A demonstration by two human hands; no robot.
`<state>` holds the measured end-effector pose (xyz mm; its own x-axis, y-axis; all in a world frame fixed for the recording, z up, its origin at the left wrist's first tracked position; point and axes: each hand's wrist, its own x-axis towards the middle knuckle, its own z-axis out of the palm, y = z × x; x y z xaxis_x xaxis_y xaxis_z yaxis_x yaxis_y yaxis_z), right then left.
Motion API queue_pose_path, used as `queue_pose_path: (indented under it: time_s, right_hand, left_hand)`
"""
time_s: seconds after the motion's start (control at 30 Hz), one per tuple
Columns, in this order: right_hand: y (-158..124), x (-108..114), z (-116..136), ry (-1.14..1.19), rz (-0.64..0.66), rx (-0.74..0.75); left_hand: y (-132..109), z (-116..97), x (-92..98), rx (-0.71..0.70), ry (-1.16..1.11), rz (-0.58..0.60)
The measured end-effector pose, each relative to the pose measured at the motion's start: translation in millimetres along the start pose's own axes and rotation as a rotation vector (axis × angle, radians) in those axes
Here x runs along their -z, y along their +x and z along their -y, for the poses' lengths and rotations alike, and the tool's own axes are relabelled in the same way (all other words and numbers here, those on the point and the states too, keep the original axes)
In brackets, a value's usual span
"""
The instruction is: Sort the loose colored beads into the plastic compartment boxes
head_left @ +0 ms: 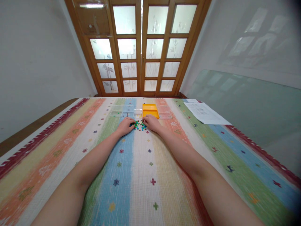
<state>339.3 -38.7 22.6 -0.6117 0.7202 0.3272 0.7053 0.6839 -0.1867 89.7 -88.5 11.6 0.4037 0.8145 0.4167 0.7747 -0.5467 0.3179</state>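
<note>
Seemingly for easy reach, the left hand [126, 126] and right hand [152, 123] flank the bits [143, 126], fingers loosely curled, any grip too small to tell, tray [150, 107] just beyond.

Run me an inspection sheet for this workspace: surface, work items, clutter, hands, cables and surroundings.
Surface: table with a striped, patterned cloth.
Work items: small blue and green pieces loose on the cloth; yellow tray just beyond them, clear plastic containers on both sides of it.
Clutter: papers toward the right edge.
Hands: left hand and right hand at the pieces; grip too small to tell.
Cables: nothing seen.
Surroundings: glazed wooden doors ahead, pale walls either side.
</note>
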Motion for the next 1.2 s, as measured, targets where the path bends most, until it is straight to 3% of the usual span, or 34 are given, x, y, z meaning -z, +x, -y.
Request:
queue_pose_path:
  time_s: [0.33,0.7,0.9,1.2]
  right_hand:
    - [0.8,-6.6,-3.8,-0.001,-0.045,-0.071]
    - [-0.3,-6.5,-0.9,0.024,-0.062,-0.031]
    - [1.5,-6.3,1.5,0.128,-0.1,-0.075]
    - [-0.3,-10.4,3.7,0.168,-0.143,0.004]
  left_hand:
    - [-0.4,-0.9,0.3,-0.008,0.001,-0.002]
    - [-0.2,-0.9,-0.4,0.003,0.003,0.0]
    - [-0.6,-3.3,1.2,-0.005,0.004,0.002]
    - [-0.2,-5.2,2.0,-0.008,0.002,0.003]
